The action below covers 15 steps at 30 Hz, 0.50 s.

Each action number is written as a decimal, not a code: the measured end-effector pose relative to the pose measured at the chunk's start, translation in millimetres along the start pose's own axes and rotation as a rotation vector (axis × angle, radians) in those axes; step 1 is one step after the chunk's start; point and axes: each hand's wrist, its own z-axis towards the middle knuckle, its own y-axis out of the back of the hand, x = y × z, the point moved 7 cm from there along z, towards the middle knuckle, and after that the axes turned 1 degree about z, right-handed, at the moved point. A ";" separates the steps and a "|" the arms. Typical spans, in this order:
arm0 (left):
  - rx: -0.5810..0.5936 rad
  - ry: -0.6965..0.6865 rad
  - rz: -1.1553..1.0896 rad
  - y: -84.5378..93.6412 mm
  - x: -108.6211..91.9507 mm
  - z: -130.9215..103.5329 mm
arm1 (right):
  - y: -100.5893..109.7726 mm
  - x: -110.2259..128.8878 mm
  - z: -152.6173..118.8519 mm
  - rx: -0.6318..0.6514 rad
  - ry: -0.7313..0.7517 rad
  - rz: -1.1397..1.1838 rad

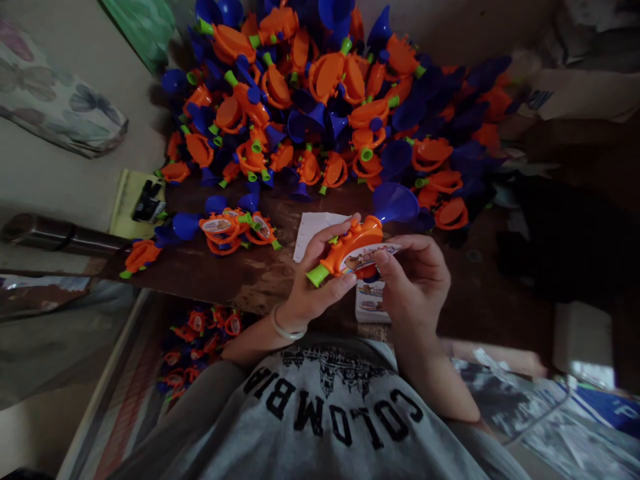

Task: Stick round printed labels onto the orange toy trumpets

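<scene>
Toy trumpet (356,241) sits within the grasping fingers of the left hand (313,290); the right hand (417,283) pinches its label (364,258). Below the right fingers, a sticker stack (370,312) is partly hidden.

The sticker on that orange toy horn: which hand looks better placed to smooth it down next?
Probably the right hand: its thumb lies on the sticker. The left hand holds the toy horn near its green mouthpiece, so it seems better suited to steadying.
</scene>
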 end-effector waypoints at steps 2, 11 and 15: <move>-0.012 -0.010 0.013 0.1 -1.0 0.3 | -0.8 0.8 -0.7 -0.001 0.008 -0.045; -0.015 -0.109 0.149 -4.6 -10.0 -1.4 | -2.3 8.4 -3.0 -0.010 0.115 -0.223; 0.010 -0.145 0.200 -6.9 -11.1 -3.3 | -3.9 16.0 -4.0 0.006 0.219 -0.282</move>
